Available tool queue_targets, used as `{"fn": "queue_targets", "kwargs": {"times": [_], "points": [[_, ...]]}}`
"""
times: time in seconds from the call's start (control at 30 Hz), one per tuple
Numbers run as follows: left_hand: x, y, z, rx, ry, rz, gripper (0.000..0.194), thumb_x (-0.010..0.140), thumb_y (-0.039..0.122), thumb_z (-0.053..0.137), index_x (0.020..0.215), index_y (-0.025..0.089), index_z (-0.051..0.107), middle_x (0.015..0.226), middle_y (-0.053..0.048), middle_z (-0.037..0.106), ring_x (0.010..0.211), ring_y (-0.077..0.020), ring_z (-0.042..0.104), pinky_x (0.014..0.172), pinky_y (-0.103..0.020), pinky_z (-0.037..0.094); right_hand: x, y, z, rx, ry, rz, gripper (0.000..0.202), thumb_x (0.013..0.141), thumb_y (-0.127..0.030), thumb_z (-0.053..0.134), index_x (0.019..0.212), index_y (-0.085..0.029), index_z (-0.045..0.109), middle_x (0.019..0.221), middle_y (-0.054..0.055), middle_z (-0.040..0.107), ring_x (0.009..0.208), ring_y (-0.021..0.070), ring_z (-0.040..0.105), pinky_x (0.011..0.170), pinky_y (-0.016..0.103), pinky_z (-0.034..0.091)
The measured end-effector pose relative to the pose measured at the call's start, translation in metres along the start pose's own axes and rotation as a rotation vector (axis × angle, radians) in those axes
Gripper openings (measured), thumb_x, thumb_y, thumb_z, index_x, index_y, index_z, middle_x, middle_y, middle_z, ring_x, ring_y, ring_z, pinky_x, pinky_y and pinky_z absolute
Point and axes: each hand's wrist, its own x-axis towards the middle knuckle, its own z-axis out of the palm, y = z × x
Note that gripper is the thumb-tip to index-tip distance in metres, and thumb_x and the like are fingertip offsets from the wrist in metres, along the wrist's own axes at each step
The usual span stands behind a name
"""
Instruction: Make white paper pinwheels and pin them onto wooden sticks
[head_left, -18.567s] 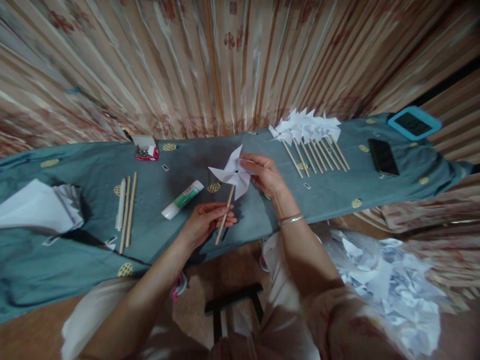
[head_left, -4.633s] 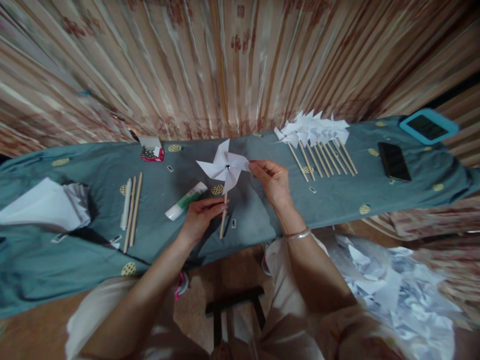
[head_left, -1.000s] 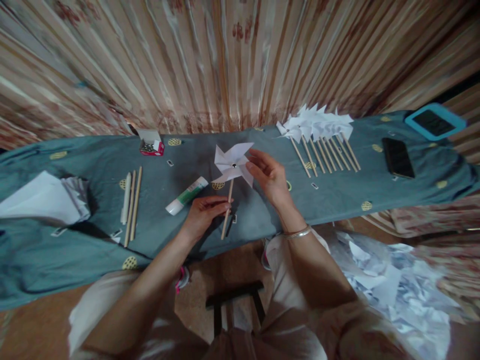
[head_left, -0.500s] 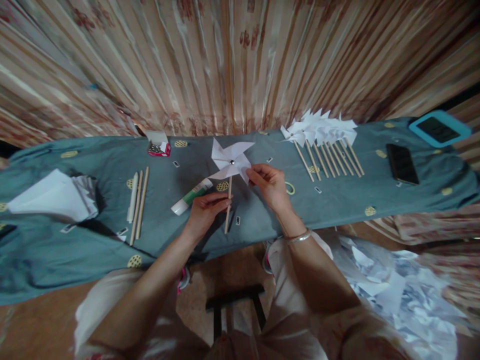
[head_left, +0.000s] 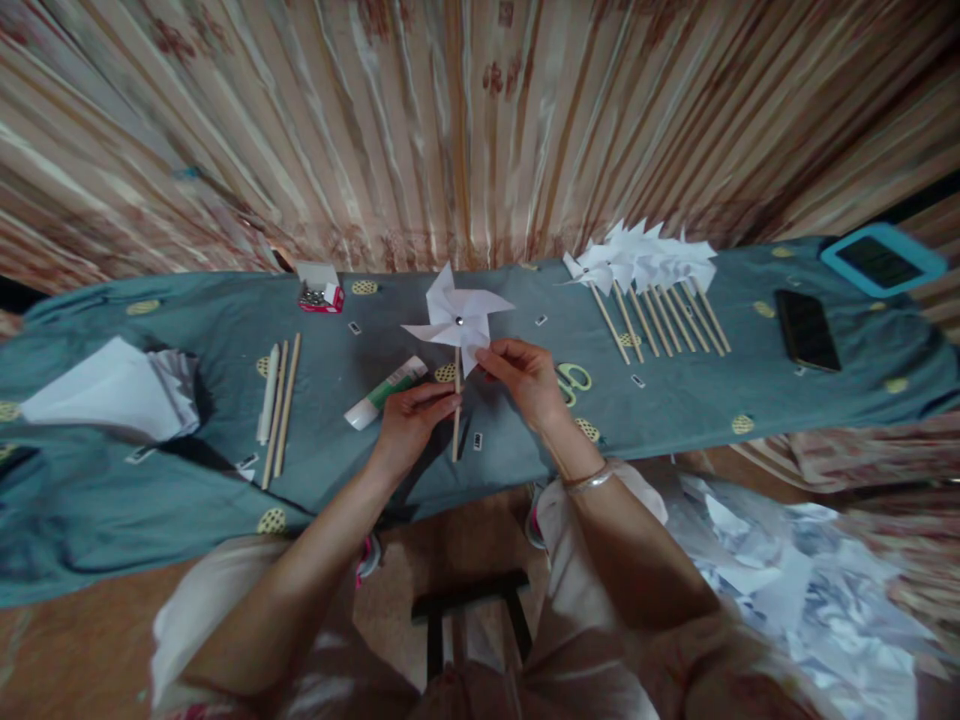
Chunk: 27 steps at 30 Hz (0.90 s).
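A white paper pinwheel [head_left: 475,304] with a silver pin at its centre is held upright over the middle of the table. My left hand [head_left: 405,425] pinches its wooden stick [head_left: 457,440] between thumb and fingers, below the paper. My right hand [head_left: 529,385] has its thumb and fingers closed at the lower blade, partly covering its edge. A green and white glue stick [head_left: 386,392] lies just behind my left hand. Beside my right hand lie scissors [head_left: 577,378] with pale green handles, their blades out of sight.
Several finished pinwheels [head_left: 652,265] lie in a row at the back right, near a phone [head_left: 806,330] and a blue-framed device [head_left: 881,262]. Leftward are wooden sticks [head_left: 287,405], a white stick [head_left: 268,395], folded paper [head_left: 112,390] and a box of pins [head_left: 320,290]. Scrap paper [head_left: 802,580] fills a bag below right.
The pinwheel's blades have turned a little clockwise. My right hand has shifted slightly left with the lower blade, showing more of the scissors. My left hand stays on the stick.
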Motion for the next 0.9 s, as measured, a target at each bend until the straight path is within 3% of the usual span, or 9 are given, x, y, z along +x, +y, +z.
{"fn": "queue_targets", "kwargs": {"times": [0.33,0.7,0.8,0.9], "points": [[-0.002,0.002,0.002,0.010,-0.007,-0.014,0.042,0.052,0.043,0.092,0.083,0.017,0.080,0.083,-0.005,0.077,0.075,-0.0197,0.070,0.083,-0.036,0.058,-0.002,0.002,0.008,-0.097,-0.024,-0.033,0.055,0.058,-0.069,0.079,0.050,-0.019,0.058,0.050,-0.005,0.048,0.051,0.0070,0.038,0.048,0.024,0.027],[-0.003,0.002,0.001,0.012,-0.026,-0.010,0.042,0.052,0.044,0.092,0.082,0.018,0.080,0.084,-0.005,0.078,0.075,-0.0193,0.070,0.081,-0.035,0.058,-0.002,0.002,0.008,-0.131,-0.053,0.001,0.053,0.055,-0.071,0.079,0.053,-0.020,0.067,0.055,-0.002,0.064,0.054,0.0099,0.050,0.054,0.025,0.040],[-0.002,0.003,-0.001,0.004,-0.012,-0.009,0.040,0.052,0.042,0.093,0.082,0.019,0.081,0.082,-0.004,0.078,0.072,-0.0173,0.069,0.080,-0.034,0.058,-0.002,-0.001,0.001,-0.128,-0.121,0.025,0.048,0.056,-0.067,0.080,0.064,-0.021,0.074,0.065,0.000,0.071,0.060,0.0118,0.057,0.060,0.026,0.044],[0.000,0.004,-0.003,-0.002,0.016,-0.006,0.040,0.051,0.042,0.093,0.080,0.019,0.080,0.078,-0.004,0.077,0.069,-0.0166,0.068,0.076,-0.033,0.058,-0.001,-0.006,-0.013,-0.181,-0.119,0.059,0.049,0.059,-0.068,0.079,0.065,-0.020,0.075,0.065,0.000,0.070,0.059,0.0114,0.056,0.056,0.025,0.041]]}}
